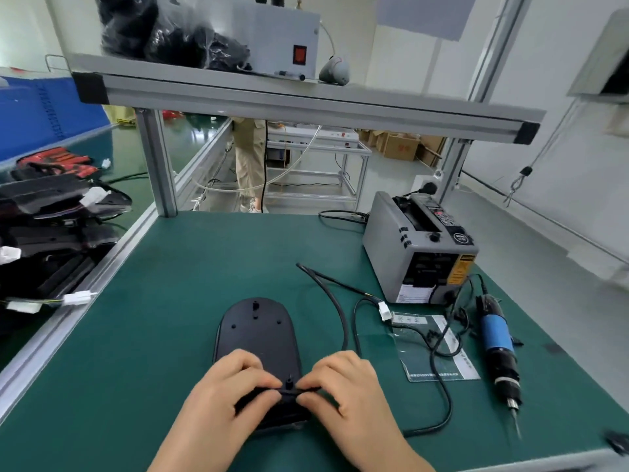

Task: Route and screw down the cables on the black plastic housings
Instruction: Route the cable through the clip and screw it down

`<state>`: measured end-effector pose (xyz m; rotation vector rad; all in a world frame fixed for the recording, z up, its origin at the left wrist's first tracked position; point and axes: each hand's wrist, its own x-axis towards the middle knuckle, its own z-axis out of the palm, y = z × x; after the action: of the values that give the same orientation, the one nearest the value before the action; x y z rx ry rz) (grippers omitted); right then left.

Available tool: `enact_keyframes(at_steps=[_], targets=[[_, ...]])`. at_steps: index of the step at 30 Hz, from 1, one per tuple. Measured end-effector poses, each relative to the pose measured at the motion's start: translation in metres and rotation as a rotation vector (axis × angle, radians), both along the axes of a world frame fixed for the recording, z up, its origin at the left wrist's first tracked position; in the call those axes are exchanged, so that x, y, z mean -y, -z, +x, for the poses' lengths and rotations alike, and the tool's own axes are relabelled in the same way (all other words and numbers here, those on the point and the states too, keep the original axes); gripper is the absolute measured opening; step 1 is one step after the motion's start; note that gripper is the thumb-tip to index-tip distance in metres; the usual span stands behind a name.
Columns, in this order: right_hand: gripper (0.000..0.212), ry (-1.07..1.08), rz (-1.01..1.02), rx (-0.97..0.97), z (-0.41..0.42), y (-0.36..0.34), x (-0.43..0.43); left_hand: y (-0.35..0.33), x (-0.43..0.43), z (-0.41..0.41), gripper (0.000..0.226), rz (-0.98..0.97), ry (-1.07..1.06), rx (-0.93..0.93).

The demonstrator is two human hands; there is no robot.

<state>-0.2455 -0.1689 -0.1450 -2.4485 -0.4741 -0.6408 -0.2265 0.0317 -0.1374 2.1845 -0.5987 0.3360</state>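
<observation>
You had the black housing (257, 335) flat on the green mat (170, 301) right in front of you, both hands down at its near end. Your left hand (231, 386) and right hand (347, 386) each pinched the black cable (344, 332) between thumb and curled fingers, either side of a small post. The electric screwdriver (498, 342) lay well off to the right, untouched.

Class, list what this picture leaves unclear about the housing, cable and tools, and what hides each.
Head view:
Near end of the housing: covered by the left hand and right hand, so how the cable sits there is hidden.
Tip of the screwdriver: blurred, bit type unclear.
Print on the sheet and dispenser: too small to read.
The pile of parts at left: cut by the edge.
</observation>
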Motion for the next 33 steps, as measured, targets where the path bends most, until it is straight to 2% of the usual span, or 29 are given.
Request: enact_keyframes(at_steps=[8,11,14,16,18,20,26,33], targets=[[0.018,-0.105,0.157,-0.054,-0.004,-0.003,0.01,0.0,0.006,-0.001,0.019,0.065,0.007,0.095],[0.017,-0.02,0.226,-0.048,-0.005,-0.014,0.027,0.002,0.006,-0.001,0.021,0.071,-0.014,0.096],[0.015,0.17,0.263,-0.104,-0.006,-0.026,0.064,0.002,0.006,0.0,0.004,0.045,-0.006,0.129],[0.015,0.403,0.124,-0.157,0.0,-0.033,0.103,0.004,0.006,0.002,0.004,0.032,0.001,0.141],[0.019,0.68,-0.198,-0.257,0.009,-0.041,0.148,0.004,0.006,0.004,0.006,0.037,0.0,0.152],[0.027,0.836,-0.437,-0.358,0.023,-0.043,0.183,0.003,0.007,0.003,0.007,0.049,-0.006,0.154],[0.024,0.832,-0.71,-0.428,0.07,-0.023,0.214,-0.002,0.009,0.0,0.006,0.066,-0.008,0.17],[0.022,0.788,-0.713,-0.406,0.083,-0.016,0.222,-0.003,0.008,0.0,0.003,0.079,-0.031,0.157]])
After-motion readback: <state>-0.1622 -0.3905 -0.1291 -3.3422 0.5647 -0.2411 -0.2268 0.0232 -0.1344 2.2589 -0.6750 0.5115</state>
